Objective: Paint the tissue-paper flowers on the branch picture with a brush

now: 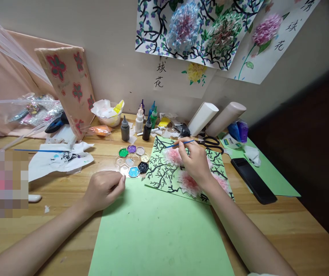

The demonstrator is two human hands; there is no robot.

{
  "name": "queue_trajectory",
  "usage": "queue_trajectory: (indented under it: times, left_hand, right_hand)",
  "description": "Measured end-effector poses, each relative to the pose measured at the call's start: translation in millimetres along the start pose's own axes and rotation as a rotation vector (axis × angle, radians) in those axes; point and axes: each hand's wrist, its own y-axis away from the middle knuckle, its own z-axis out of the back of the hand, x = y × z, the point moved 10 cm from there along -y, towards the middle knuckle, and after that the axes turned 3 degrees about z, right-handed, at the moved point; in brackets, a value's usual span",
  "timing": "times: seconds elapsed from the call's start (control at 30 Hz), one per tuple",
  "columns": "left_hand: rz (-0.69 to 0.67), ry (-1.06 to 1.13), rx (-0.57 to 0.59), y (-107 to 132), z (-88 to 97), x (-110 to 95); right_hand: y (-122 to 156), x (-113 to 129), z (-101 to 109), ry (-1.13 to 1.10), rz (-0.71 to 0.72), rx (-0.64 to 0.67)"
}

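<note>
Brush (170,146) ×1 clamped in R grip (195,161) over 1 ptg (164,174) w/ 4 flowers (189,183); L grip (103,188) together

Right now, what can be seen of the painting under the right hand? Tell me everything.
The painting looks like light-green paper, rectangular, marked with black branching lines and raised, layered pink-and-white flowers that look papery. It lies flat, turned askew, its near edge over the larger green sheet, the palette by its left edge. The right hand hides part of its middle; the brush in that hand's grip points over its far left part, though whether the tip touches is unclear.
</note>
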Motion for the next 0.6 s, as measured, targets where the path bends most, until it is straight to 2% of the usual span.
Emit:
queue_trajectory:
  times: [0.4,0.6]
  left_hand:
    - [0.001,0.009,-0.001,1.8,0.7,1.2]
    - [0.009,0.005,0.008,1.4,-0.5,1.5]
  right_hand:
    - [0.3,-5.4,-6.0,0.001,-0.038,0.030]
    - [-0.8,-2.8,-1.8,0.017,-0.025,0.022]
